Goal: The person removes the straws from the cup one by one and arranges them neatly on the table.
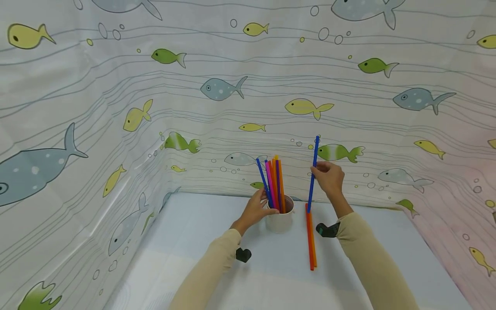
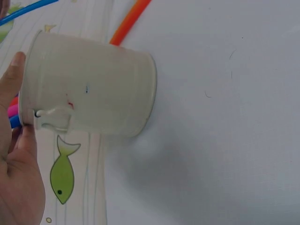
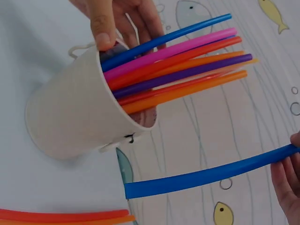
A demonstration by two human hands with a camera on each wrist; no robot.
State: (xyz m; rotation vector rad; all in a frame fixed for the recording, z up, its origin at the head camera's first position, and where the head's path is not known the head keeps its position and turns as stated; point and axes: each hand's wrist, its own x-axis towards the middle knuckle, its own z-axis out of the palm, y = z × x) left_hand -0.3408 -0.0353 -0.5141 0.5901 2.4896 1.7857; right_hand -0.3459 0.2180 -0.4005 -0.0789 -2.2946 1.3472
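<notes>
My right hand [image 1: 329, 177] pinches a blue straw [image 1: 311, 191] near its middle. The straw stands almost upright in the head view, its lower end by the top ends of a red straw [image 1: 310, 243] and an orange straw [image 1: 314, 252] lying side by side on the table. My left hand [image 1: 252, 212] grips the rim of a white pail [image 1: 280, 224] with small side handles, thumb at the rim. Several colored straws [image 3: 183, 70], blue, pink, red, orange and purple, lean inside the pail. The left wrist view shows the pail's outside wall [image 2: 93, 89] close up.
A pale table [image 1: 271, 275] lies under everything. Behind and beside it hangs a fish-patterned sheet [image 1: 217, 172], close behind the pail. Dark wrist devices [image 1: 327, 230] sit below both sleeves.
</notes>
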